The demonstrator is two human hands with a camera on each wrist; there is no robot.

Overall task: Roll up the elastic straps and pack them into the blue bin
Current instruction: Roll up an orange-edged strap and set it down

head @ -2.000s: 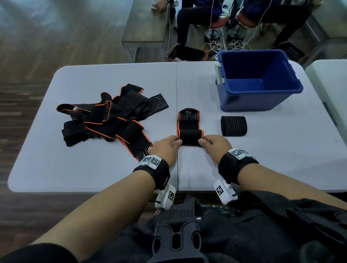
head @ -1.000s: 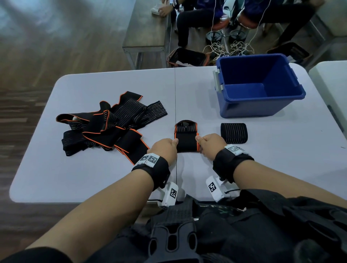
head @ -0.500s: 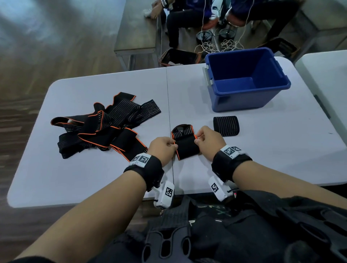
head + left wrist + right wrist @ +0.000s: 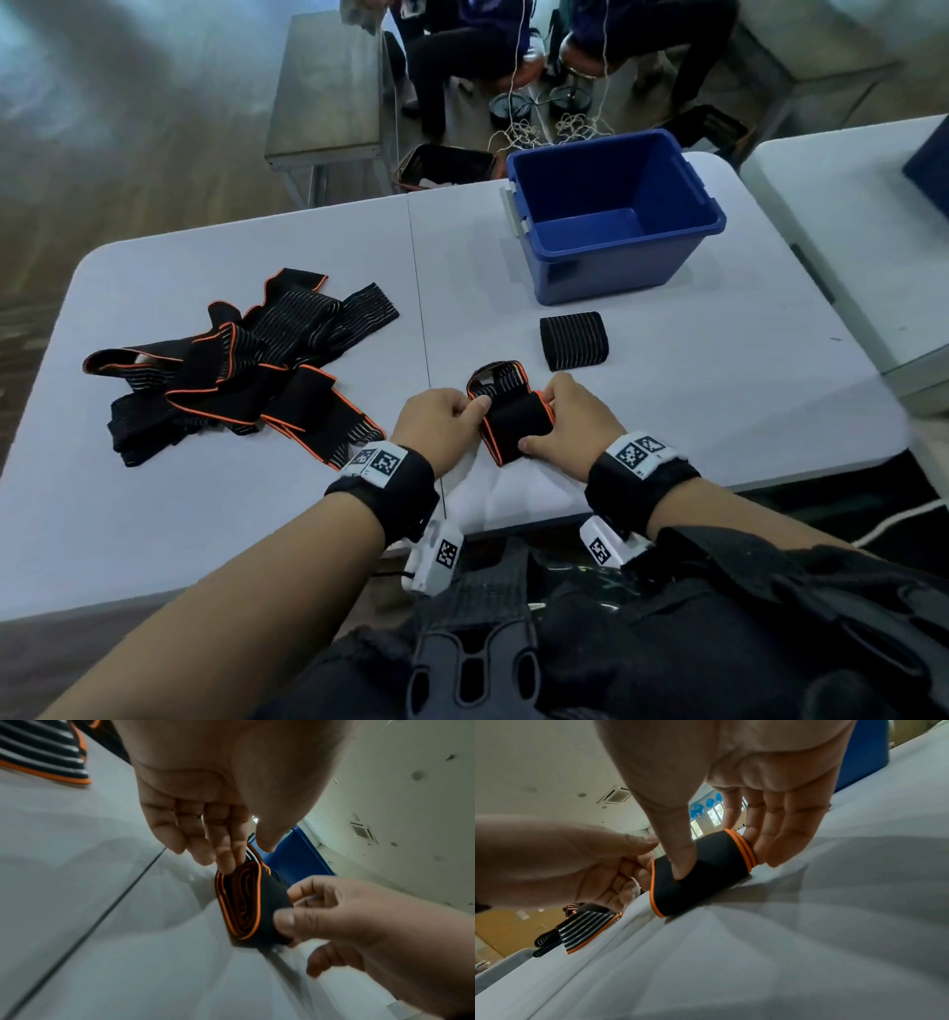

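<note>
White table (image 4: 719,401), both hands' grip on strap roll (image 4: 513,426)

Large hall or workroom: folding tables (image 4: 257,514), ceiling vent (image 4: 614,796) (seated people (image 4: 462,51) behind).

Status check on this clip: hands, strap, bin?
Left hand and right hand both grip the black orange-edged elastic strap roll on the white table. Blue plastic bin empty. Nothing in the way.
</note>
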